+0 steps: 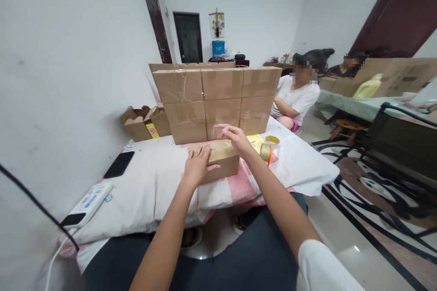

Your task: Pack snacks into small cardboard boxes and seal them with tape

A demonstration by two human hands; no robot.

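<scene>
- Head view, centre: left hand [197, 163] spread flat on a carton [223, 168]; right hand [236, 138] bent-fingered over its right end, whether gripping anything I cannot tell.
- Right of centre: tape dispenser [266, 152].
- Centre, beyond: stacked boxes [221, 95].

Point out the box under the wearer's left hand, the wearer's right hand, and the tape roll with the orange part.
Box [224, 168]: head view, on its near side face.
Right hand [238, 140]: head view, on its back.
Tape roll [265, 152]: head view, on the wound tape.
</scene>
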